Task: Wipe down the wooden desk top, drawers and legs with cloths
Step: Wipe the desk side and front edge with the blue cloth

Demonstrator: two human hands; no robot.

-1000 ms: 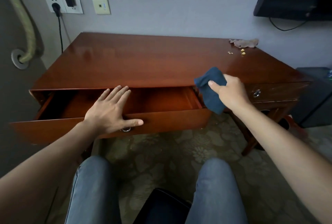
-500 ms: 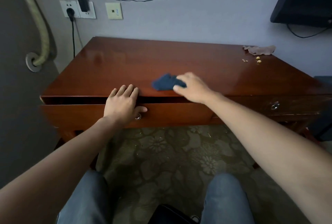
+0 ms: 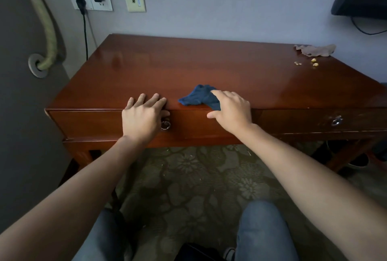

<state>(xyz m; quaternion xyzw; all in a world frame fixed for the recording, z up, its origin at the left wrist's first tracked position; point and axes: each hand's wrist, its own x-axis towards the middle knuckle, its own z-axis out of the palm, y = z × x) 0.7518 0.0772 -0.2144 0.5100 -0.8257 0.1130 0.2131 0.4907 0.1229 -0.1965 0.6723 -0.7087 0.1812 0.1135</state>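
The wooden desk (image 3: pixel 188 66) stands against the wall, its left drawer (image 3: pixel 90 123) pushed in. My left hand (image 3: pixel 144 116) lies flat against that drawer's front, beside the ring handle (image 3: pixel 165 125), with its fingertips over the top's front edge. A crumpled dark blue cloth (image 3: pixel 195 96) lies on the top at the front edge, one corner hanging over. My right hand (image 3: pixel 231 110) rests on the cloth's right part with fairly straight fingers, thumb down against the drawer front.
A brown rag (image 3: pixel 314 50) and some yellow crumbs (image 3: pixel 314 62) lie at the desk's back right corner. The right drawer has a ring handle (image 3: pixel 336 120). A plug and cable (image 3: pixel 83 22) hang at the wall left. Patterned carpet (image 3: pixel 188 177) lies below; my knees are at the bottom.
My left hand pushed the open left drawer fully in. My right hand carried the blue cloth from the right drawer's front up onto the desk top edge and laid it down.
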